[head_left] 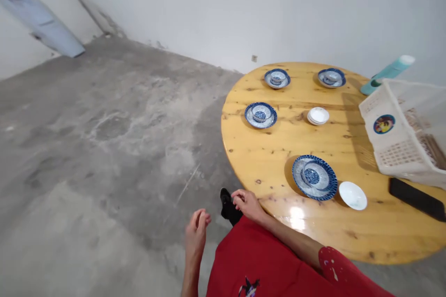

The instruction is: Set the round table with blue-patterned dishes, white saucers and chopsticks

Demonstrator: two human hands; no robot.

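Note:
My left hand [197, 232] hangs over the concrete floor, left of my red clothing [254, 260]. Its fingers are curled together with nothing in them. My right hand [248, 204] hovers at the near left edge of the round wooden table [272, 158], fingers bent in and holding nothing. Closest to it on the table is a blue-and-white plate with a bowl on it [314, 177]. A small white dish [352, 195] lies just right of that plate. A black shoe [227, 205] shows on the floor between my hands.
Three more blue-and-white plates with bowls [260, 115] [277, 78] [331, 77] and a stack of small white saucers [318, 115] sit further back. A white plastic basket [400, 148], a black phone [416, 198] and a teal bottle [386, 73] are at the right. Bare concrete floor lies left.

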